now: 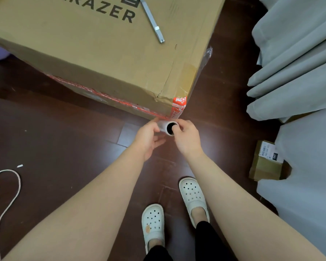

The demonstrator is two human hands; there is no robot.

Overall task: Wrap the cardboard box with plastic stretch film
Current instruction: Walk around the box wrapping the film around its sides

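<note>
Over dark floor [64, 129], film roll [165, 127] sits between left fingers [153, 127] and right fingers [184, 123].

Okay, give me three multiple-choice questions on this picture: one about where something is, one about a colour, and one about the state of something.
1. Where does the silver utility knife lie?
A. on the floor
B. on top of the cardboard box
C. on the curtain

2. What colour is the printed tape at the box's near corner?
A. blue
B. green
C. orange-red

3. How is the stretch film roll placed?
A. held by the left hand and right hand at the box's corner
B. lying loose on the floor
C. standing on the box

Answers: B, the knife rests on the box top; C, the tape is orange-red with white print; A, both hands grip the roll.
</note>
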